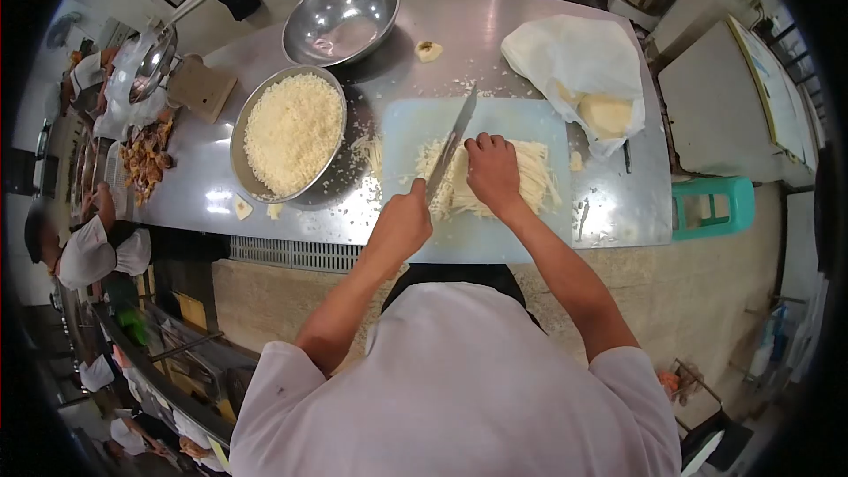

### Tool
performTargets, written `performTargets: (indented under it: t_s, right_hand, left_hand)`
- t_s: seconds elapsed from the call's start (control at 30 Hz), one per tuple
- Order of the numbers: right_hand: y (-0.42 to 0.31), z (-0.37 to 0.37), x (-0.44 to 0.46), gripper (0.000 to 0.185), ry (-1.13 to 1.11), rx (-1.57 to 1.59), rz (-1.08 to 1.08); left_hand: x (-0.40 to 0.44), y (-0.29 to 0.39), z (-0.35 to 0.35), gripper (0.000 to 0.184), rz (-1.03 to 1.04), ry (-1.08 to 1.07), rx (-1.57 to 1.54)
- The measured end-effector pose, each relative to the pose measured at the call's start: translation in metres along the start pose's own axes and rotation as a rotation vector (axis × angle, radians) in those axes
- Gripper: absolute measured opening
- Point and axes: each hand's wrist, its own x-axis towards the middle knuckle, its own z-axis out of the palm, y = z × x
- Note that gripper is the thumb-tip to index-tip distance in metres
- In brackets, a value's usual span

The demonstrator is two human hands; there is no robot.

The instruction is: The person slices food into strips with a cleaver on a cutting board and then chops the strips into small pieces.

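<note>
My left hand (402, 225) is wrapped around the handle of a knife (452, 146). The blade points away from me, its edge beside a bunch of pale, thin-cut strips (532, 178). My right hand (492, 168) presses on these strips with curled fingers, just right of the blade. Small chopped bits (430, 163) lie left of the knife. All of this rests on a pale blue cutting board (406, 119). To the left, a metal bowl (332, 174) is heaped with finely chopped pale pieces (293, 134).
A shiny metal bowl (353, 22) stands at the back. A white plastic bag (565, 44) with a pale yellow chunk (605, 115) lies right of the board. A green stool (740, 208) is beyond the table's right end. Another person (88, 252) is at the left.
</note>
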Motion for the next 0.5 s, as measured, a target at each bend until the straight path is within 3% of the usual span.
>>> performTargets:
  t_s: [0.1, 0.3, 0.4, 0.47, 0.5]
  right_hand:
    - [-0.001, -0.002, -0.002, 0.016, 0.011, 0.006, -0.002]
    - [0.001, 0.001, 0.000, 0.016, 0.050, 0.017, -0.011]
    - [0.001, 0.002, -0.002, 0.018, 0.059, 0.017, -0.012]
    - [0.003, 0.001, 0.001, 0.019, 0.081, 0.013, -0.041]
    - [0.003, 0.002, -0.002, 0.019, 0.063, 0.002, -0.030]
  left_hand:
    - [0.023, -0.016, 0.039, 0.017, 0.050, -0.005, 0.023]
    - [0.004, 0.007, 0.003, 0.023, 0.035, -0.032, 0.049]
    - [0.018, -0.003, 0.025, 0.022, -0.027, -0.070, 0.034]
    - [0.041, -0.010, 0.036, 0.022, 0.127, 0.018, 0.028]
    - [0.030, 0.003, 0.017, 0.022, 0.084, -0.018, 0.045]
